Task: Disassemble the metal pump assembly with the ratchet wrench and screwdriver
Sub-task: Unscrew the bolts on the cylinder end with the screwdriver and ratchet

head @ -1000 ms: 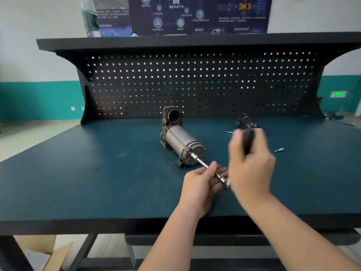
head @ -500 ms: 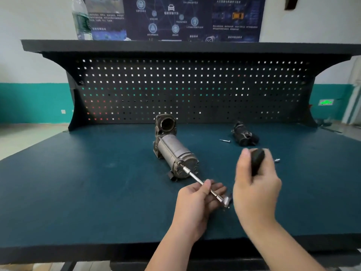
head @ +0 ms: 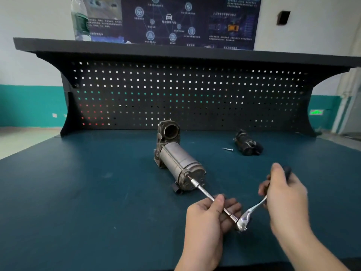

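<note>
the pump (head: 178, 162) lies in the middle of the bench (head: 78, 192). the left hand (head: 207, 218) pinches the extension bar (head: 210, 196), whose tip sits on the pump's near end. the right hand (head: 285, 194) grips the ratchet (head: 251, 213) handle.

One pump assembly (head: 178, 161), one ratchet wrench (head: 244, 219), one dark removed part (head: 247, 143), one loose screw (head: 227, 149), one bottle (head: 80, 20), two hands.

We see a dark teal desk (head: 78, 192); a black pegboard (head: 175, 94) dotted with rows of small square holes; a grey-brown metal pump (head: 179, 163); a shiny silver wrench (head: 244, 218) with a black handle; a wall (head: 29, 75) white above, teal below; a dark blue poster (head: 185, 20).
</note>
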`<state>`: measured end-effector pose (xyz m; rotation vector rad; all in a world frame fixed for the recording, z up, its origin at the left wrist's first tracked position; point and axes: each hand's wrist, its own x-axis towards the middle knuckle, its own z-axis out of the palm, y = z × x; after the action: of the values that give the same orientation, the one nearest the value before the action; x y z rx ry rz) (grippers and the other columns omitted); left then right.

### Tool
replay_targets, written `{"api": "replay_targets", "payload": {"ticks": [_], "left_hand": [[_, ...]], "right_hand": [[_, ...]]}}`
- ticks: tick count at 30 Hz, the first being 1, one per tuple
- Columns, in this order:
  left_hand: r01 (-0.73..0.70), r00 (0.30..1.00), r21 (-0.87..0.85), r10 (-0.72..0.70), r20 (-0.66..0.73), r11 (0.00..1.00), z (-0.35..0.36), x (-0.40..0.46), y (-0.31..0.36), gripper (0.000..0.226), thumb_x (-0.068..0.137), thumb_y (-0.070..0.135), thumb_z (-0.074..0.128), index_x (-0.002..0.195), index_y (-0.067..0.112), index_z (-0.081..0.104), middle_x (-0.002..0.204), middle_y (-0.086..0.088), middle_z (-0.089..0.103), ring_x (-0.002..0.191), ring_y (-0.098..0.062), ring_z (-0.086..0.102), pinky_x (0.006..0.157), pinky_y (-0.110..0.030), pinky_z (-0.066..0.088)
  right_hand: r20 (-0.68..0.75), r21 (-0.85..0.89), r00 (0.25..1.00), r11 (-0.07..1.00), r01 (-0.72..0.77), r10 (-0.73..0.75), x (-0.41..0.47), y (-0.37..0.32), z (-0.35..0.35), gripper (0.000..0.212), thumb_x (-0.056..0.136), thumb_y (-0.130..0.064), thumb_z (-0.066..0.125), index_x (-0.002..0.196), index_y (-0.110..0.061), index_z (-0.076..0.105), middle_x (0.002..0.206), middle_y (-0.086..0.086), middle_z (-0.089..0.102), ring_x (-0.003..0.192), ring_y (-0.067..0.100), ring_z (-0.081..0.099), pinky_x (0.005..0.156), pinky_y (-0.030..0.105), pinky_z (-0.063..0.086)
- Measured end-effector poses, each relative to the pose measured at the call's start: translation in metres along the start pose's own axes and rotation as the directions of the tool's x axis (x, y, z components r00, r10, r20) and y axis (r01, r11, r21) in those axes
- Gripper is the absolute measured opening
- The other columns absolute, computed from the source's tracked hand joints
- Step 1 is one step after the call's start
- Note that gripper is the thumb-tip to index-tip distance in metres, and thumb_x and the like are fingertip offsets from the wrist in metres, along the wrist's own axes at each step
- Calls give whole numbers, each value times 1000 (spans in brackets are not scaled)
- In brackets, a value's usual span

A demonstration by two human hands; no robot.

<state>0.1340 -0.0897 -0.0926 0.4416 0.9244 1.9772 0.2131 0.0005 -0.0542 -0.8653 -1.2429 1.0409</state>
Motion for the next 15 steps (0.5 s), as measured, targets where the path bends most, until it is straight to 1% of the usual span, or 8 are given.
{"api": "replay_targets", "payload": {"ticks": [2,4,6,7,9,12,13,15], "left_hand": [[-11,999,39,12,-42,999,1,1,-2,17,95,1,49,97,-15,55,85,-28,69,75,-33,71,64,-37,60],[-55,998,89,58,-38,995,-2,-1,-3,19,95,2,49,95,-13,61,86,-24,69,74,-27,68,63,-31,58],[-123,992,219,121,23,968,-6,-2,-6,24,92,-2,50,77,4,67,70,-6,67,63,-12,62,56,-21,51],[-140,990,259,140,19,956,-8,-3,-5,26,90,-4,53,71,10,65,65,-1,63,58,-8,58,52,-17,47],[-143,988,230,151,-16,963,-5,-5,-4,17,89,-3,55,75,3,63,66,-8,61,57,-15,56,49,-19,46],[-47,998,30,48,-44,998,2,-7,3,11,93,-6,48,95,-14,55,74,-25,66,60,-29,67,50,-30,55],[-53,998,-5,52,-29,999,0,-8,3,10,93,-7,46,95,-13,54,73,-26,68,60,-30,69,50,-31,56],[-54,999,-28,54,3,998,1,-9,3,10,94,-6,46,95,-12,53,75,-26,69,64,-30,71,51,-31,56]], "right_hand": [[11,-114,918,912,395,-396,-22,-6,1,40,93,-47,44,69,-15,46,54,-4,57,49,9,48,52,17,37],[149,-150,610,592,792,-778,-48,-13,0,32,93,-48,46,77,-20,49,57,-1,52,55,12,48,55,16,38],[296,-116,261,237,965,-919,-59,-11,-1,19,94,-38,50,82,-23,51,52,-4,49,55,14,42,52,21,38],[318,-92,216,197,976,-923,-61,-10,-1,18,94,-36,51,82,-23,51,50,-2,48,54,14,40,51,21,38],[260,-92,353,340,936,-899,-58,-7,-1,22,95,-41,49,79,-25,49,49,-4,47,53,13,42,51,17,37],[47,-19,861,862,507,-506,-36,-9,1,37,88,-51,47,71,-19,44,51,0,51,46,8,46,51,20,39],[14,49,959,958,282,-283,-24,-9,1,38,89,-49,47,69,-17,45,48,0,52,44,8,44,52,25,38],[14,97,999,994,-43,42,-10,-11,0,37,93,-41,47,71,-11,47,40,-1,50,49,18,46,55,30,34]]}}
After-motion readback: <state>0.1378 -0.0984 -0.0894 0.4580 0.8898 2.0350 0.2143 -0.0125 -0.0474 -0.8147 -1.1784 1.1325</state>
